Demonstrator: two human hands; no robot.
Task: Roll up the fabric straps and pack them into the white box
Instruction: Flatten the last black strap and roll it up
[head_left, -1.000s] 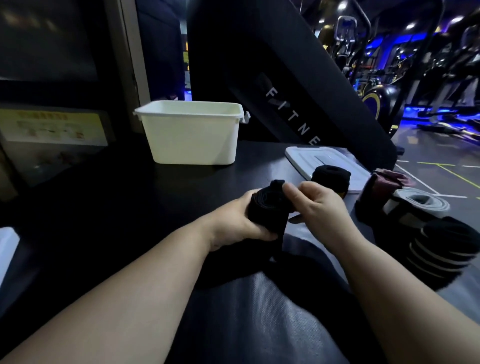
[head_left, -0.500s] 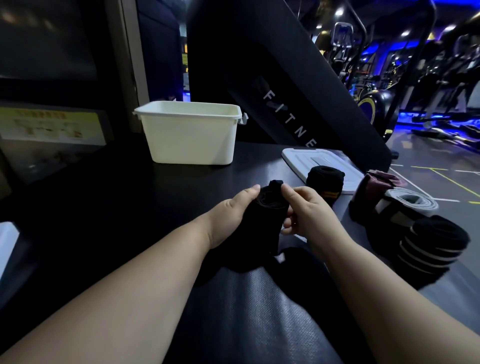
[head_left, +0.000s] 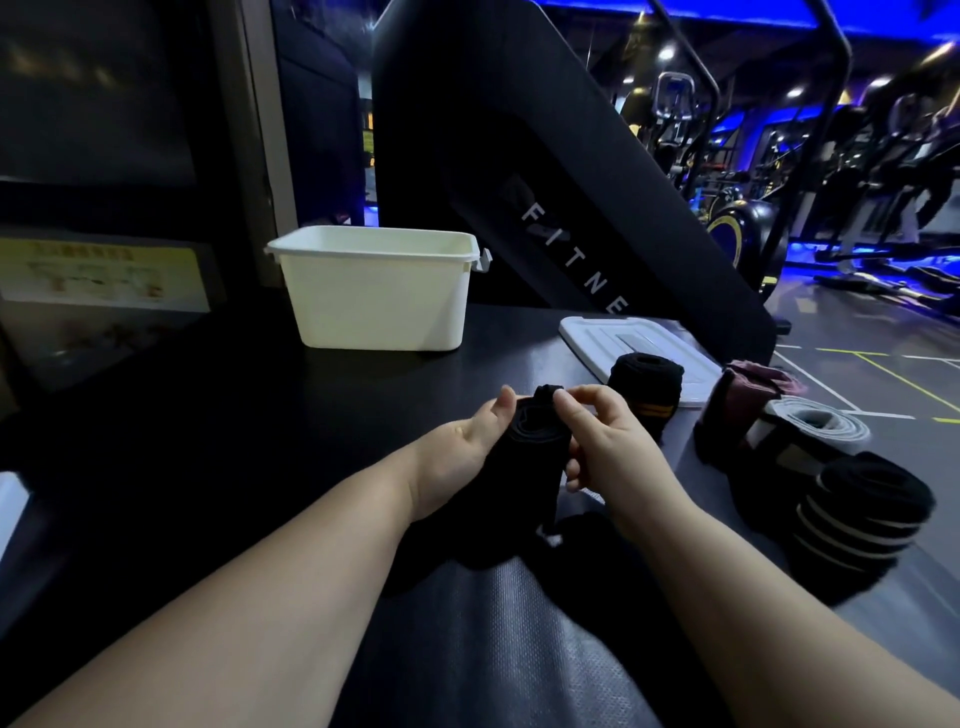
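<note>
**Strap half-rolled between both hands**

The box (head_left: 374, 296) stands open in the upper left-centre of the frame, on the far part of the table (head_left: 208, 441), well apart from the hands (its inside is hidden from this angle).

Below it, in mid-frame, the left hand (head_left: 462, 447) cups a black strap (head_left: 535, 441) from the left, thumb up against the coil's top. The right hand (head_left: 608, 441) meets it from the other side, thumb and forefinger pinching the coil's upper edge. The coil is held upright above the table, and its loose end hangs down toward the lower centre, so the rolling step looks unfinished.

Right of the hands, the lid (head_left: 597, 332) lies flat, with a yellow-striped roll (head_left: 644, 389) standing at its near edge. Further right sit a maroon roll (head_left: 753, 384), a grey roll (head_left: 815, 423) and a white-striped roll (head_left: 872, 504), close together along the right edge.

The next move probably calls for winding in the hanging end while the pinch keeps the coil tight, or the turns may spring loose. After that comes the carry up and left to the box.
</note>
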